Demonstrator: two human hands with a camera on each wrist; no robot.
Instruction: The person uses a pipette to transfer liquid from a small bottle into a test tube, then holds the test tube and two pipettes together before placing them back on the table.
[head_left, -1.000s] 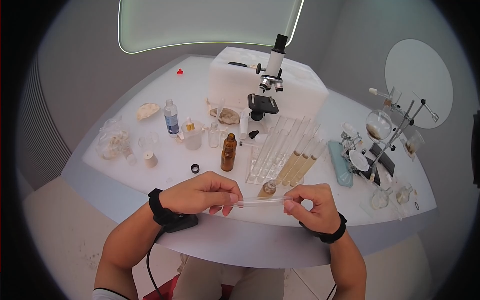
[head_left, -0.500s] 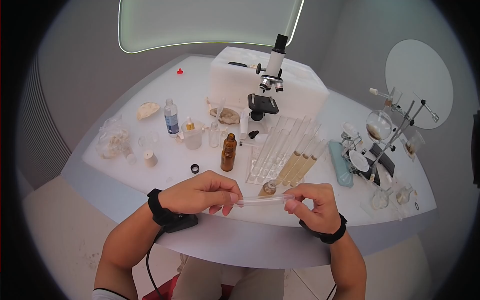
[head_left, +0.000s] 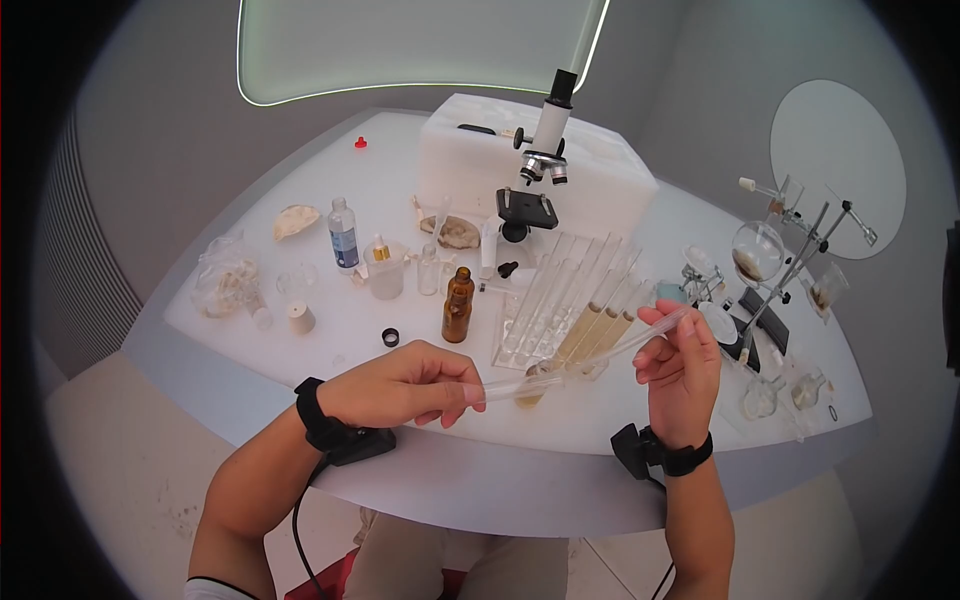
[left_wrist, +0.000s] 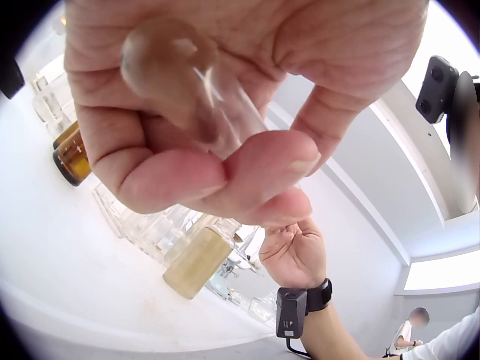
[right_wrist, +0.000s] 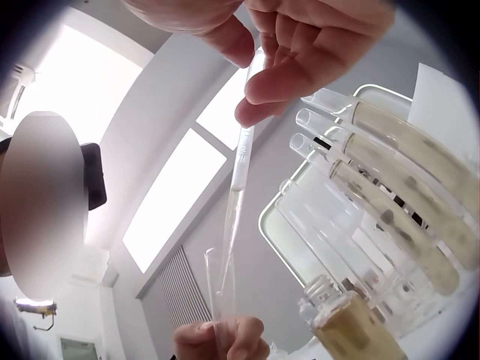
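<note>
Pinched in my left hand [head_left: 420, 385] is a clear test tube [head_left: 525, 386], its mouth tilted toward the right; the left wrist view shows its rounded end [left_wrist: 169, 64] against the palm. My right hand [head_left: 685, 375] pinches a clear pipette [head_left: 640, 338] near its upper part. In the right wrist view the pipette [right_wrist: 240, 165] slants down, its thin tip within the mouth of the tube [right_wrist: 219, 281]. Just behind the tube stands a small open bottle of tan liquid [right_wrist: 356, 330]. The right palm is turned upward.
Behind the hands stand racked tubes [head_left: 600, 335], several with cloudy liquid, and a brown bottle [head_left: 457, 310]. A microscope [head_left: 545, 130] stands before a white block [head_left: 460, 170]. Glassware on a metal stand [head_left: 790, 280] is at right; a labelled bottle [head_left: 342, 235] and stopper [head_left: 301, 319] are left.
My right hand has moved right and upward and turned its palm up, drawing much of the pipette out of the tube. The left hand has stayed nearly still.
</note>
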